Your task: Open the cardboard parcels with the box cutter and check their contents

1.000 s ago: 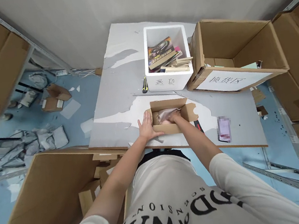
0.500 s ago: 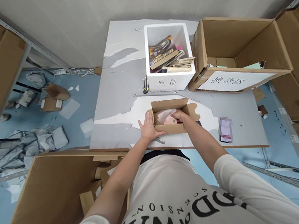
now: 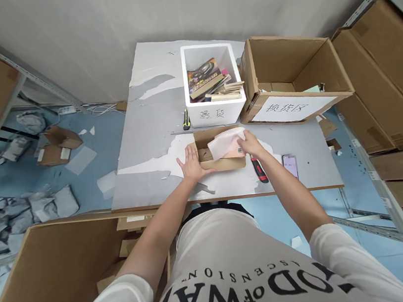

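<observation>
1. Head view: a grey desk [image 3: 148, 148] with a patchy, peeling top carries everything in reach; blue floor lies around it.
2. A big open cardboard carton [image 3: 289, 78] sits at the desk's far right, a white paper label with characters on its near flap.
3. A white foam box [image 3: 215, 114] stands just left of that carton, holding a pile of books [image 3: 209, 77].
4. A small open cardboard box [image 3: 221, 160] lies near the desk's middle, in front of the foam box.
5. A pale pink packet [image 3: 225, 145] with a barcode sticker at its corner is tilted up out of the small box, its lower end inside.
6. The left hand [image 3: 190, 165] lies flat on the desk, fingers spread, pressed against the small box's left side.
7. The right hand [image 3: 251, 144] has its fingers closed on the packet's right edge.
8. A red-handled cutter [image 3: 260, 172] lies just right of the small box; a phone [image 3: 290, 165] lies beside it, further right.
9. A yellow-and-black knife [image 3: 184, 120] rests left of the foam box.
</observation>
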`<action>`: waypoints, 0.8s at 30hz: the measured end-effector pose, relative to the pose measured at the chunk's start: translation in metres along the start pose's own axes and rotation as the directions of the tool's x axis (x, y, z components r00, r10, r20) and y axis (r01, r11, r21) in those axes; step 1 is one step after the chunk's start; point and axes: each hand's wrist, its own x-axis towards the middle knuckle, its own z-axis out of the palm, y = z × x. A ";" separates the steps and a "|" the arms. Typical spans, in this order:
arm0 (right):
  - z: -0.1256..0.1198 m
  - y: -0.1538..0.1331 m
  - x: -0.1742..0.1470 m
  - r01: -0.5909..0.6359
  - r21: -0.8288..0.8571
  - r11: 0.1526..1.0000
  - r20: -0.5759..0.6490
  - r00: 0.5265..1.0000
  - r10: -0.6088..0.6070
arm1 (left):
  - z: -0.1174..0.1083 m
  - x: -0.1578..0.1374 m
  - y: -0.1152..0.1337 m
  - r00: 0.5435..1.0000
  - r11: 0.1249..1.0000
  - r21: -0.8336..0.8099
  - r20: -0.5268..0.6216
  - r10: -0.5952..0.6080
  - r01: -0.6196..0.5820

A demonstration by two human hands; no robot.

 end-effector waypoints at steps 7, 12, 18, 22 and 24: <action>-0.009 0.006 -0.062 -0.108 0.607 0.787 -0.057 0.982 0.178 | -0.025 0.021 0.002 0.998 0.997 -0.047 -0.016 0.057 -0.058; 0.022 0.001 -0.089 -0.100 0.646 0.757 -0.084 0.976 0.200 | -0.043 -0.004 0.009 0.987 0.970 -0.226 -0.152 0.049 -0.084; 0.025 -0.016 -0.102 -0.006 0.332 0.943 -0.385 0.912 0.141 | -0.061 -0.098 0.059 0.989 0.406 -0.904 -0.149 -0.006 -0.134; 0.018 -0.031 -0.114 0.081 -0.033 0.996 -0.360 0.929 -0.088 | -0.085 -0.118 0.094 0.979 -0.142 -0.988 0.023 0.202 0.053; 0.018 -0.037 -0.120 0.253 -0.171 0.952 -0.274 0.916 -0.293 | -0.097 -0.108 0.100 0.986 -0.312 -0.946 0.033 0.162 0.082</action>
